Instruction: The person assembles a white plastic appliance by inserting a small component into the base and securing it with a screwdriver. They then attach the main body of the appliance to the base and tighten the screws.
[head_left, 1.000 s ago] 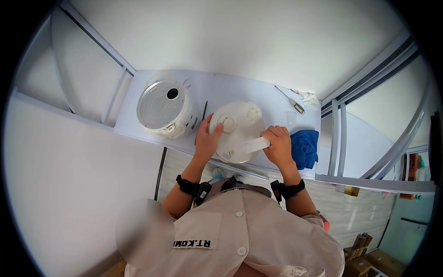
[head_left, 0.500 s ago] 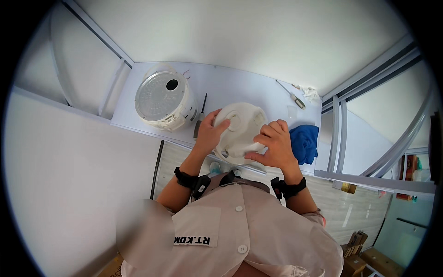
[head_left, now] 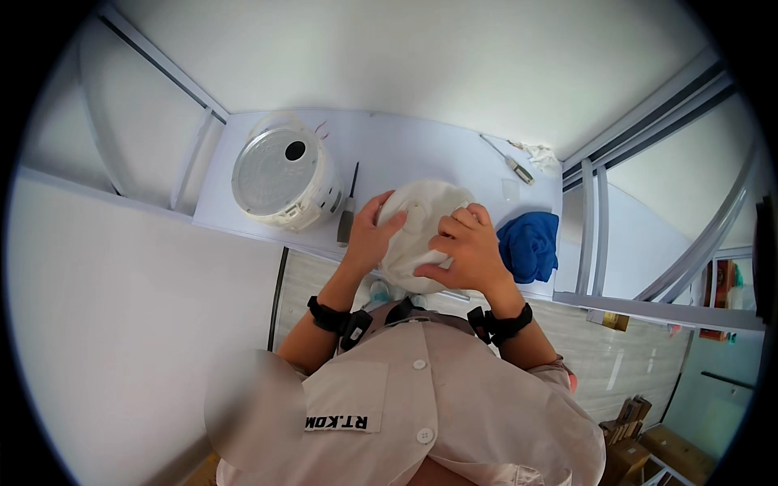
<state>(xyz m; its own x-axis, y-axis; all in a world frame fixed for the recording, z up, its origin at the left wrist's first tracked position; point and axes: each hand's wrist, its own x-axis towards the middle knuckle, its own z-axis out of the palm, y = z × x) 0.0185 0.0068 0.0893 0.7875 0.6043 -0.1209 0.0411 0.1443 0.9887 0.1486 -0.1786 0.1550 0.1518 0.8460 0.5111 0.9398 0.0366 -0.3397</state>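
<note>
A round white plastic lid (head_left: 415,212), with a small circular fitting near its left side, is held over the table's near edge. My left hand (head_left: 378,231) grips its left rim, thumb lying on the face and fingers behind. Across the right part of the lid bends my right hand (head_left: 468,253), fingers curled and thumb toward the near rim. Something white shows between that thumb and the fingers; whether it is a cloth or part of the lid I cannot tell. A screwdriver (head_left: 346,220) with a grey handle lies just left of the lid.
A white round appliance body (head_left: 279,174), topped by a metal plate with a dark hole, stands at the left of the white table (head_left: 389,146). A crumpled blue cloth (head_left: 531,247) lies at the right. Behind it are another screwdriver (head_left: 517,168) and white crumpled material (head_left: 541,155).
My right hand has slid left across the lid, covering more of its middle. The left hand keeps its grip on the left rim. The view has shifted slightly.
</note>
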